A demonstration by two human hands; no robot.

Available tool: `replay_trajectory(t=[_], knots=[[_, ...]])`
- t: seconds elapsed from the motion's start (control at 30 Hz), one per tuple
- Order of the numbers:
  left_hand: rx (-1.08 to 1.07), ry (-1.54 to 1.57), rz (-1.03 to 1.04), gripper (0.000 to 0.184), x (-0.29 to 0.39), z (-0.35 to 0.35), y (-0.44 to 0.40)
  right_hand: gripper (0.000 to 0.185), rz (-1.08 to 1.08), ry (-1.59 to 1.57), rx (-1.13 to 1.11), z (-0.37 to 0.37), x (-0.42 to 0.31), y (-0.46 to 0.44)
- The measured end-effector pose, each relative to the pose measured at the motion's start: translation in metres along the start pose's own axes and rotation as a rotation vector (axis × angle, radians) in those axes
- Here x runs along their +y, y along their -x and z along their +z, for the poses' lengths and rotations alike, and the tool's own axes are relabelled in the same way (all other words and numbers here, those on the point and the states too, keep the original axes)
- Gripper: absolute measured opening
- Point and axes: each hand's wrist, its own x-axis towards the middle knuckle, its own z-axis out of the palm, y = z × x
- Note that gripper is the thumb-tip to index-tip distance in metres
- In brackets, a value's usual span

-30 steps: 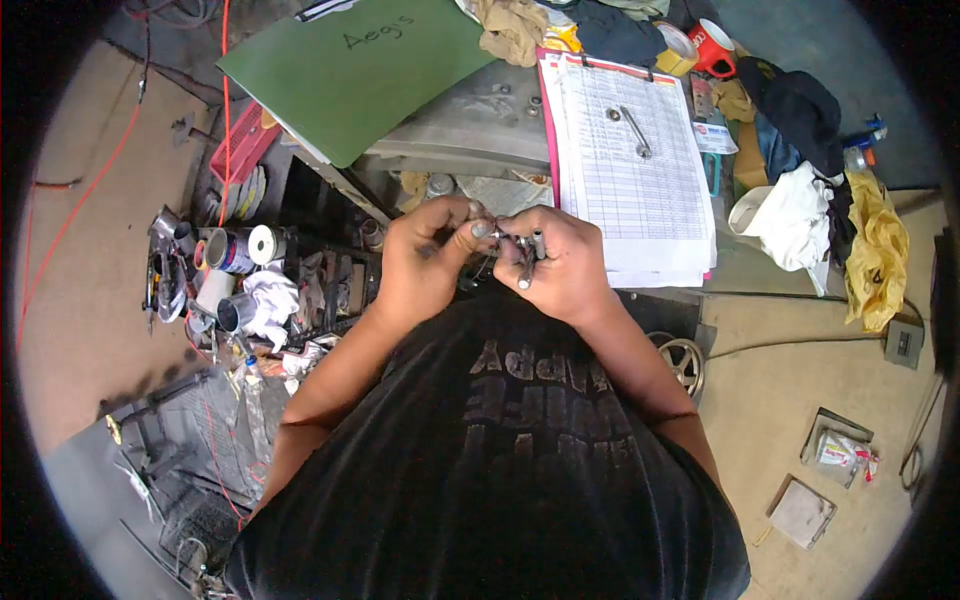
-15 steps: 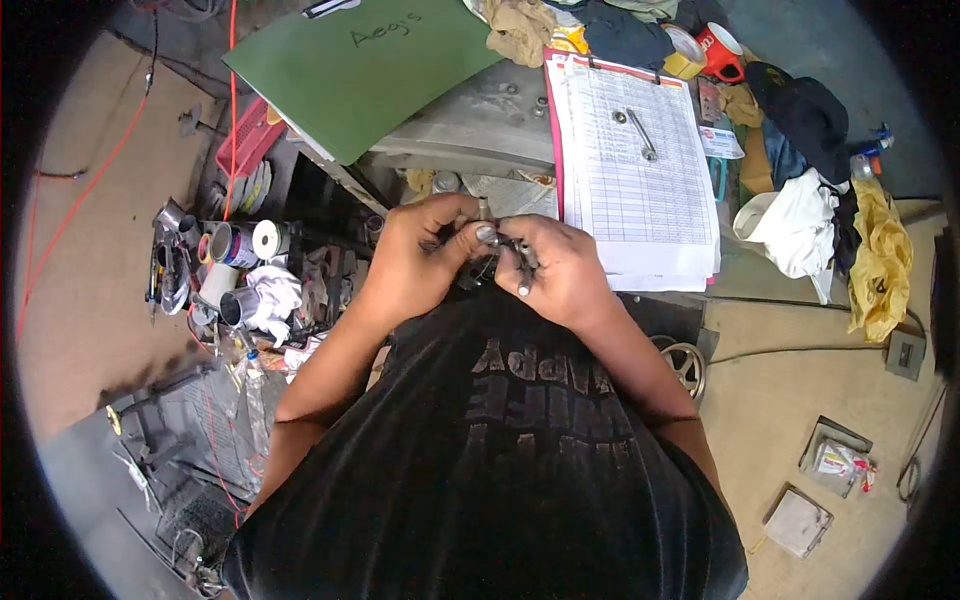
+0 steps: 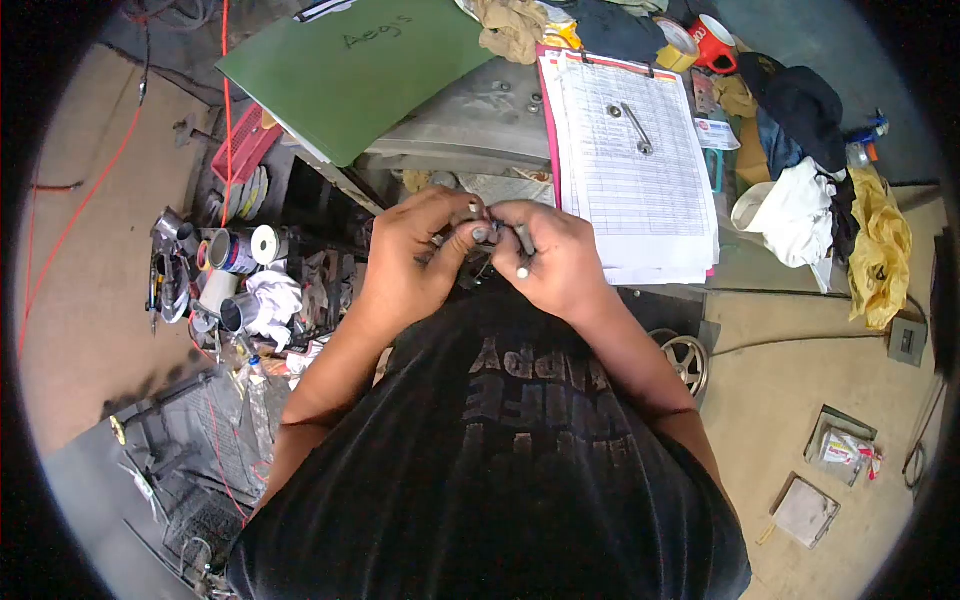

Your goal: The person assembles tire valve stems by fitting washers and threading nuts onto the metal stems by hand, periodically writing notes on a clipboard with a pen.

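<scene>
My left hand [image 3: 418,248] and my right hand [image 3: 556,258] meet in front of my chest. Both have their fingers closed on a small metal part [image 3: 494,232], dark with greyish pieces, and mostly hidden by the fingers. From my right hand a short metal pin [image 3: 523,272] sticks out with its pale end facing up. A stubby grey cylinder [image 3: 525,239] shows between that hand's fingers. Ahead, on a clipboard of printed sheets [image 3: 640,200], lie a slim metal rod with a wider end [image 3: 636,128] and a small round metal piece [image 3: 613,111].
A green folder [image 3: 350,90] covers the left of the metal bench [image 3: 440,120]. Small round metal pieces lie beside it. Tape, a red mug [image 3: 713,45], cloths and a yellow bag [image 3: 880,250] crowd the right. Cans and a spool [image 3: 266,244] stand left; a red hose [image 3: 226,110] hangs there.
Both hands stay together, with their fingers shifting slightly around the metal part. The upright piece above my left fingertips now shows less. The whole view has moved a little.
</scene>
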Motion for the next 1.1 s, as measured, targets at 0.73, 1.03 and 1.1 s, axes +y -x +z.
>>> replay_trajectory(t=[0.73,1.03,1.1], knots=[[0.1,-0.126,-0.004,0.031,-0.036,0.037,-0.073,0.015,0.58,-0.991,0.525,-0.061,0.01,0.018],[0.032,-0.591,0.065,0.039,-0.045,0.057,-0.126,0.015,0.526,-1.017,0.713,-0.093,0.018,0.08],[0.104,-0.662,0.145,0.041,-0.02,0.068,-0.122,0.014,0.55,-1.054,0.75,-0.098,0.016,0.09]])
